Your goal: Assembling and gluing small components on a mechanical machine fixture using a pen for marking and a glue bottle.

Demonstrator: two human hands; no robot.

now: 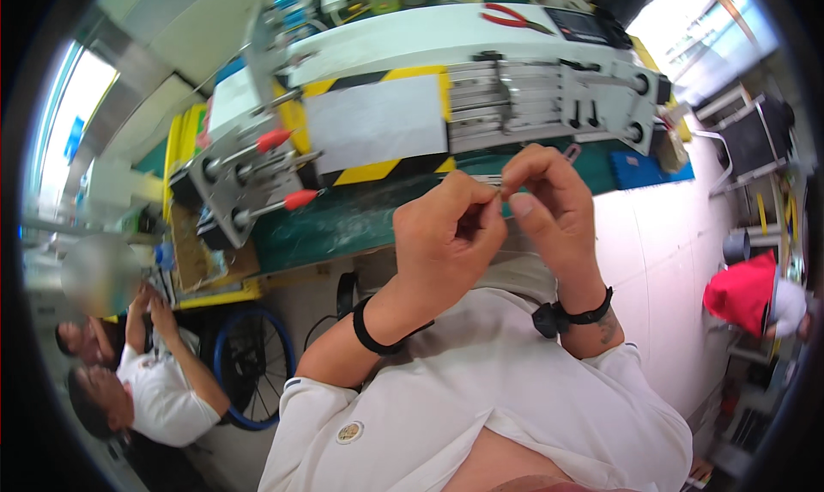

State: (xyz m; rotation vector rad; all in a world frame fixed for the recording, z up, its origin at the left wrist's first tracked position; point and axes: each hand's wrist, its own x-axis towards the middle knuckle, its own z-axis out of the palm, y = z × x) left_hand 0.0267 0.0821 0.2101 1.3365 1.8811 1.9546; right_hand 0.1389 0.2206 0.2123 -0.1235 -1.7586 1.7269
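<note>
My left hand (451, 234) and my right hand (554, 213) are raised over the front edge of a green work mat (318, 234). Their fingertips meet in a pinch around something too small to make out. Beyond them lies a machine with a slotted aluminium bed (476, 97). A white sheet (378, 123), bordered by yellow and black striped tape, covers the bed's left part. At its left end stands an upright metal plate (219, 196) with rods, two of them carrying red tips (300, 200). A white end plate (605, 101) closes the right side.
Red-handled pliers (515, 18) rest on a white surface behind the machine, beside a dark device with a screen (584, 27). A blue flat item (639, 170) sits at the mat's right. To the left, a person (163, 389) works near a blue-rimmed wheel (253, 367).
</note>
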